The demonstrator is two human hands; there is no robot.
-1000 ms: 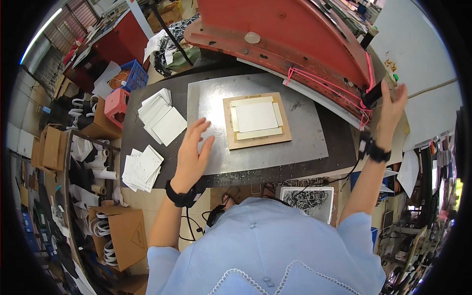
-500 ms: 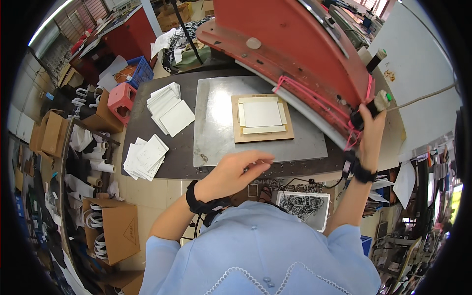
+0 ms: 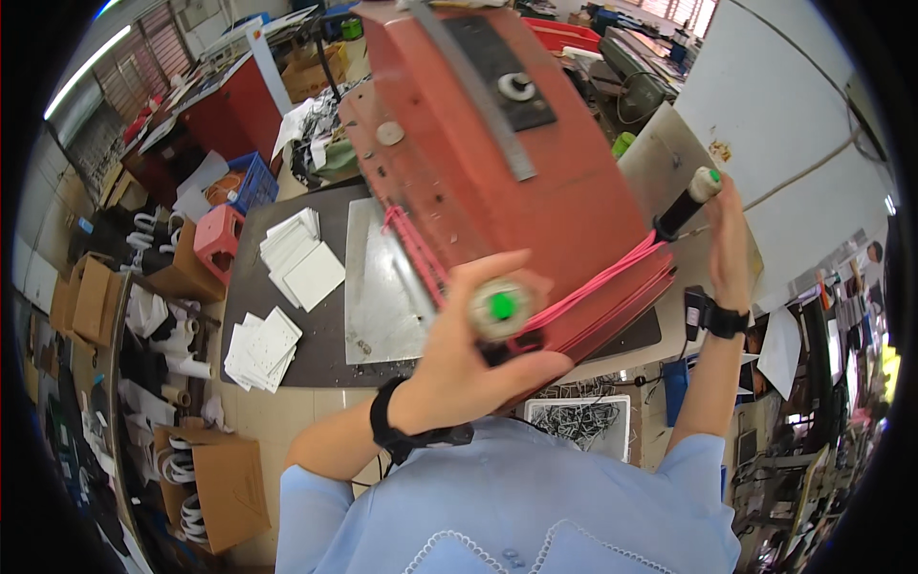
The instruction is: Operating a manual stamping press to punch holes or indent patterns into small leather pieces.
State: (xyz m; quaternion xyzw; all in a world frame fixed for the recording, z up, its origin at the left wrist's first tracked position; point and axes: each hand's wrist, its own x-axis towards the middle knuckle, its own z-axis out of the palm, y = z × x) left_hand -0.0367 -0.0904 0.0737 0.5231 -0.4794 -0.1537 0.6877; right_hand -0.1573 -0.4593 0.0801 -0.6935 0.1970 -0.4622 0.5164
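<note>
A red swing-arm press head (image 3: 516,163) extends over the worktable in front of me. It has two black handles tipped with green buttons. My left hand (image 3: 469,354) curls around the near handle (image 3: 501,308), its thumb on the lower side. Beside the far handle (image 3: 690,203), my right hand (image 3: 730,239) is held upright with fingers stretched out, near the button end. Pink cord (image 3: 598,282) runs between the handles. Under the head lies a metal plate (image 3: 368,320); the wooden frame with the white sheet is hidden now.
Two stacks of white cards, an upper one (image 3: 311,268) and a lower one (image 3: 263,352), lie on the table's left. Below its front edge stands a white bin of scraps (image 3: 579,426). A red stool (image 3: 219,239) and cardboard boxes (image 3: 229,488) are at left.
The press head has swung left and toward me, over the plate and frame. My left hand has come onto the near handle. My right hand has loosened from a handle and opened.
</note>
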